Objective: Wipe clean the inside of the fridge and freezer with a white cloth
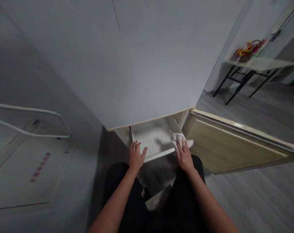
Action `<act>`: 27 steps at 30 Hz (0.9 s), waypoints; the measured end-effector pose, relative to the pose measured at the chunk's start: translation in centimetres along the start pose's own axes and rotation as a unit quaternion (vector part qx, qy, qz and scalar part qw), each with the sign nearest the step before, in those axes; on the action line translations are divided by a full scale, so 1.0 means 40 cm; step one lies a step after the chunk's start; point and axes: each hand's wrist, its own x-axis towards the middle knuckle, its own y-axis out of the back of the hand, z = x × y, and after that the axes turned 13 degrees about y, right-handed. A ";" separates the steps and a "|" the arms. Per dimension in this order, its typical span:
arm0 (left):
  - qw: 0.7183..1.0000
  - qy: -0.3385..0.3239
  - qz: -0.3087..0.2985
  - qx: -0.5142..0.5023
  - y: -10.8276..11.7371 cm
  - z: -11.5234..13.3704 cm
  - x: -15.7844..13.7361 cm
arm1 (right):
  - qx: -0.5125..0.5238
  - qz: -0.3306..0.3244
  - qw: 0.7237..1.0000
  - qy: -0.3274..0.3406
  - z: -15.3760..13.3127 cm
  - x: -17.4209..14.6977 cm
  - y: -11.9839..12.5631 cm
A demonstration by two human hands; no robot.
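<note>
A smooth, pale cabinet (147, 68) stands tall, with a thin, light-wood strip along its lower edge. Beside the opening, a flat, rectangular door (234, 142) hangs open, its yellowish inner face finely lined. A white, grooved shelf (153, 137) juts from the opening. The hands are apart: the left hand (136, 157) rests at the shelf's front left corner, thumb spread from the fingers, while the right hand (184, 158) lies over a soft, crumpled white cloth (177, 137) at the front right corner. The shelf's back disappears beneath the cabinet, and the right hand hides part of the cloth. Whether either hand grips underneath, I cannot tell; the door's far end is cut off.
</note>
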 end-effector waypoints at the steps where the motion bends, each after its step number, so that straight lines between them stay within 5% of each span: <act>1: 1.000 0.000 -0.001 -0.001 -0.002 -0.001 0.000 | -0.010 -0.006 0.999 -0.032 0.008 0.013 0.000; 6: 1.000 0.002 -0.002 0.000 -0.007 0.000 -0.001 | -0.041 -0.092 0.984 -0.145 0.056 0.106 0.021; 13: 1.000 0.001 -0.007 0.009 -0.002 0.009 -0.004 | 0.018 -0.259 0.955 -0.142 0.125 0.269 0.054; 19: 1.000 -0.008 0.004 0.020 0.000 0.012 -0.004 | -0.073 -0.283 0.951 -0.099 0.096 0.313 0.014; 27: 1.000 -0.010 0.013 0.021 -0.004 0.009 -0.004 | -0.105 -0.235 0.966 -0.032 0.097 0.330 -0.025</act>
